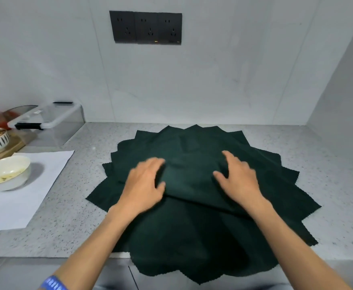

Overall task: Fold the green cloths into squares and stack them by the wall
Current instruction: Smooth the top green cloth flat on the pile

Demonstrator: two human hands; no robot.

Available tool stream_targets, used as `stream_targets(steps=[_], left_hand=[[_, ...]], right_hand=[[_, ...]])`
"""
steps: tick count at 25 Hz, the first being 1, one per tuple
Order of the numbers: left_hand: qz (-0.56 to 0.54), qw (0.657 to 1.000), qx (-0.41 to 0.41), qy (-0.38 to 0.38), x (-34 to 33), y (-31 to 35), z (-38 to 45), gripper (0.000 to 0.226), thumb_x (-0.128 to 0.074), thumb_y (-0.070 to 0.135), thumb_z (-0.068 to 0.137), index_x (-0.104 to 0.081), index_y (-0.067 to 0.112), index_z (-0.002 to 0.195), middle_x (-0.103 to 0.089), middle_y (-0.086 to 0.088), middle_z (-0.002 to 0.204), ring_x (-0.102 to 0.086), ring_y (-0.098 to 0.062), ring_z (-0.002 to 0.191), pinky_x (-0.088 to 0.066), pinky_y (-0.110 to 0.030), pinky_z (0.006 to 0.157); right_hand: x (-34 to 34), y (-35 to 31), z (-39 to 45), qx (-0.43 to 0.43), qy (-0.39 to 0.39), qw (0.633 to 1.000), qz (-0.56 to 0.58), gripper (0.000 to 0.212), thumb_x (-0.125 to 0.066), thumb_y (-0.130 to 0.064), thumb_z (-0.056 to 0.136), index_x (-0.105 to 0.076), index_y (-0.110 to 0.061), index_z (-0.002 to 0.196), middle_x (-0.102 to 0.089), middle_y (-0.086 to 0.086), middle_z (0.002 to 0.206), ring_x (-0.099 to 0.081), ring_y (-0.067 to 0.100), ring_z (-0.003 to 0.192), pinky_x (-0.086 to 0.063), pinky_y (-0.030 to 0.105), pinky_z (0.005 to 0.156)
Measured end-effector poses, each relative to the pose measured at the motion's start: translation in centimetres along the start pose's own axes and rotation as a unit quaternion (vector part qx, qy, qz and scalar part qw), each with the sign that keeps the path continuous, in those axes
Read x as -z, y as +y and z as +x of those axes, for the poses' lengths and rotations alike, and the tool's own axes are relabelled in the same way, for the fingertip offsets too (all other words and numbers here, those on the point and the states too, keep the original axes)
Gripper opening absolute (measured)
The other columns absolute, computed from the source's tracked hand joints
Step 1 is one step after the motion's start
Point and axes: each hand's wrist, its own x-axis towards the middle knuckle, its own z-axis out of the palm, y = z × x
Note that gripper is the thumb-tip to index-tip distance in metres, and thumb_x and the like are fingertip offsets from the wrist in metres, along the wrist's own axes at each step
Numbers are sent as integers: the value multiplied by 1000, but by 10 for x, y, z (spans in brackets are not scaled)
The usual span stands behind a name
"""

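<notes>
Green cloths lie fanned; left hand and right hand press them, each grip released

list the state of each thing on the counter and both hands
green cloths: unfolded, fanned in a pile
left hand: resting on the top cloth
right hand: resting on the top cloth
clear box: lid on
cream bowl: upright on white paper

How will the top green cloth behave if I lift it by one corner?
The top green cloth is probably floppy: it creases between the left hand and right hand. It looks thin, so likely light. It may drag the fanned cloths beneath.
</notes>
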Motion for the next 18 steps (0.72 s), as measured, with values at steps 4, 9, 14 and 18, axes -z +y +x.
stream_targets(steps=[4,9,14,18], left_hand=[[23,986,-124,-112,-26,3,-22,64,-57,11,78,-51,20,141,-50,5,146,-43,-16,136,-25,-32,116],[171,973,-135,-80,-52,15,1,49,-77,-1,54,-74,17,99,-74,3,94,-71,-18,88,-57,-35,81],[260,945,-140,-137,-49,27,9,34,-77,-4,39,-59,15,59,-55,2,52,-54,-16,44,-38,-25,41],[248,940,-121,-201,-6,63,-14,23,-67,2,65,-52,17,72,-67,-4,73,-66,-23,67,-29,-27,54]], right_hand=[[-27,5,-53,165,-126,978,26,64,-52,-44,82,-44,-26,143,-44,-10,148,-42,16,136,-35,35,110],[-55,11,-49,133,-23,988,-76,49,-71,-13,66,-70,-18,115,-71,-3,117,-67,20,108,-55,36,86],[-53,15,-46,110,-15,992,-58,41,-69,-9,75,-72,-20,114,-69,-4,122,-65,19,115,-53,36,91],[-16,23,-56,123,-90,988,4,42,-42,-16,89,-69,-30,118,-69,-13,121,-62,14,114,-50,32,94]])
